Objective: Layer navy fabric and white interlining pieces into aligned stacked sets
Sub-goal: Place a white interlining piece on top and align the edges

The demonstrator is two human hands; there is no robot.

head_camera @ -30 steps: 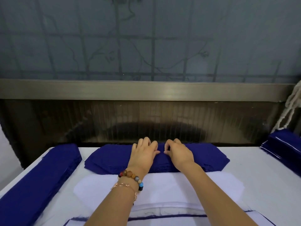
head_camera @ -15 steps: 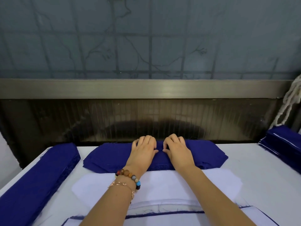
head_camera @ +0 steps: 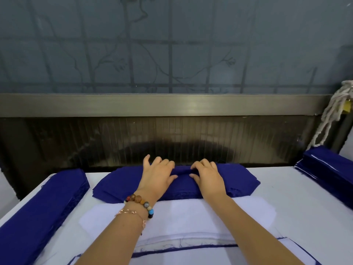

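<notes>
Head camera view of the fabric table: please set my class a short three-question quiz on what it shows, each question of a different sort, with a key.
1. Fill in: the white interlining piece lies ___ to the person than the centre navy stack.
2. Which wrist wears the beaded bracelet? A left; B right; C both.
3. True or false: the left hand and the right hand rest on the white interlining piece.

Key: 1 nearer; 2 A; 3 false, both rest on the centre navy stack.
</notes>
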